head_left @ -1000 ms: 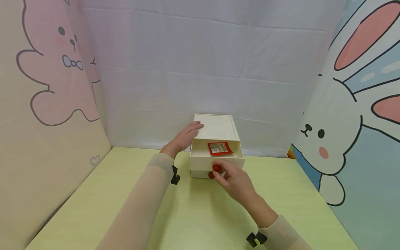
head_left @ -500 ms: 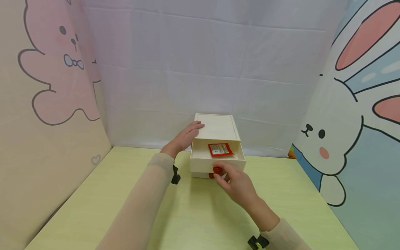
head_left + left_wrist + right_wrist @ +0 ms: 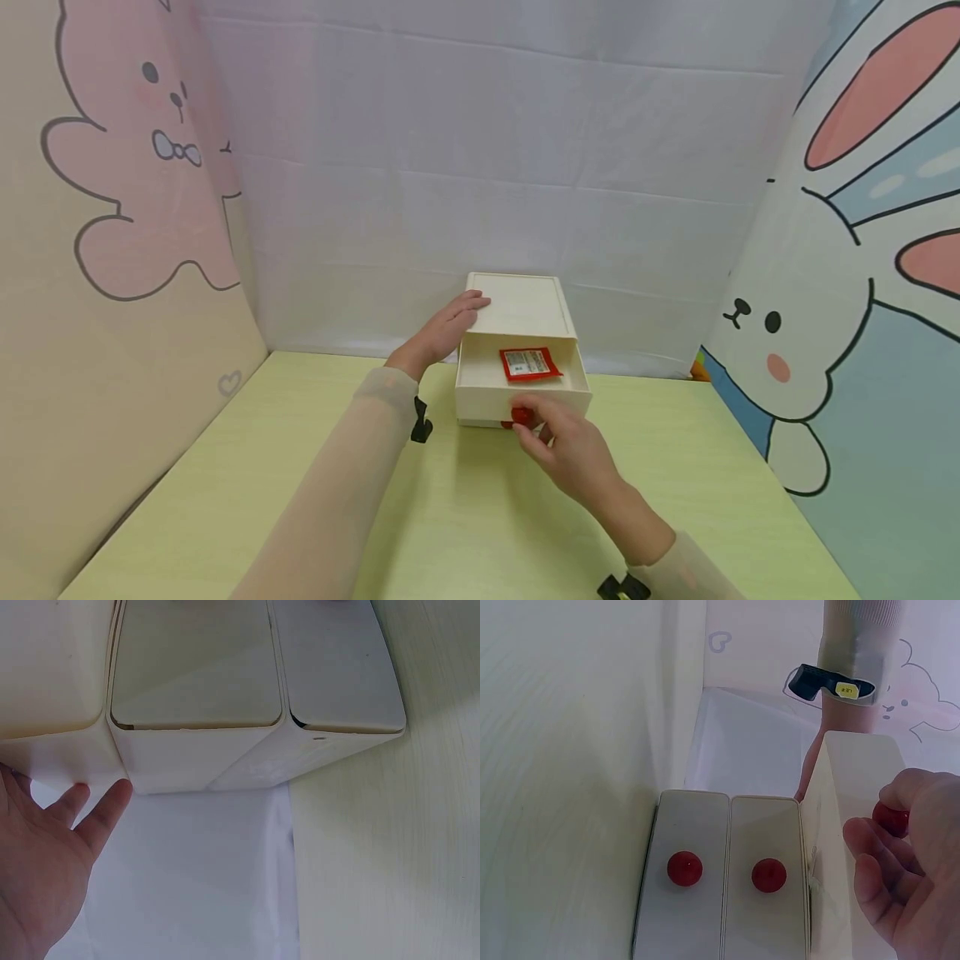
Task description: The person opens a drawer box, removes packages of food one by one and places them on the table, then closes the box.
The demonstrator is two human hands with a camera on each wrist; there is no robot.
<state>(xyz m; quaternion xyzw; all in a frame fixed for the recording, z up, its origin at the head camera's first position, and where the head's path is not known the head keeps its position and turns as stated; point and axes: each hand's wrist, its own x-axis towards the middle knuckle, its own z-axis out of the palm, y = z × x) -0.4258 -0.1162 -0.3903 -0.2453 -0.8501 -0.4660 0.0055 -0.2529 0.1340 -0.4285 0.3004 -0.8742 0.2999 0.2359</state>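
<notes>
A small white drawer cabinet stands at the back of the table. Its top drawer is pulled out toward me, and a red packet with a pale printed label lies inside. My right hand pinches that drawer's round red knob between thumb and fingers. My left hand rests on the cabinet's top left edge with its fingers extended. From the left wrist, the left hand shows against the cabinet's side. Two lower drawers are closed, each with a red knob.
The pale yellow-green table spreads around the cabinet. A white cloth backdrop hangs close behind it. Side panels carry a pink cartoon animal on the left and a white rabbit on the right.
The top drawer has slid a little farther out toward me, with the packet riding in it. My right hand has moved back and down with the knob; my left hand has stayed put.
</notes>
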